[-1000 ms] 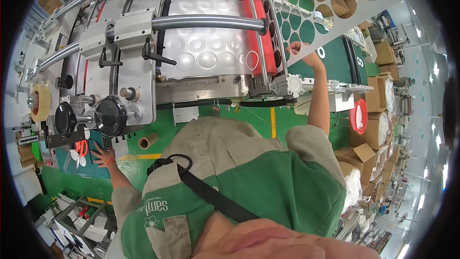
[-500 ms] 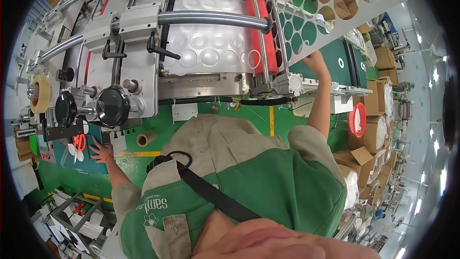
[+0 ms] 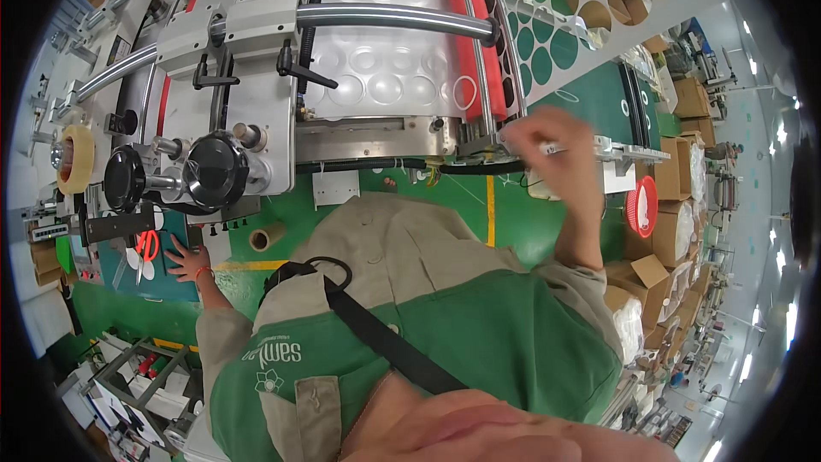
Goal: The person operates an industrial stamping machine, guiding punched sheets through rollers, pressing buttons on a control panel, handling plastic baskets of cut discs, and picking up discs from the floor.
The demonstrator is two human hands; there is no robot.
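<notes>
My left hand [image 3: 188,262] lies with fingers spread on a dark green mat [image 3: 169,284]. Just beside it are orange-handled scissors [image 3: 148,246] and several white discs. My right hand [image 3: 554,141] is raised at the near right side of a roller machine, its fingers bent and smeared by motion. Whether it holds anything cannot be made out. Beyond that hand, a translucent sheet punched with round holes [image 3: 684,5] slopes up to the right from a red roller [image 3: 475,52]. Below the sheet runs a green belt [image 3: 599,90] with white rings [image 3: 624,107] on it.
Steel rods [image 3: 393,19] cross the machine above film marked with circles [image 3: 382,89]. Black knobs [image 3: 215,173] and a tape roll [image 3: 77,159] stand at the left. A red basket [image 3: 641,206] and cardboard boxes [image 3: 643,282] are at the right; a cardboard tube [image 3: 267,237] is on the floor.
My right hand has come away from the lower edge of the punched sheet, back toward me. Another white ring now shows on the belt near it. My left hand stays on the mat.
</notes>
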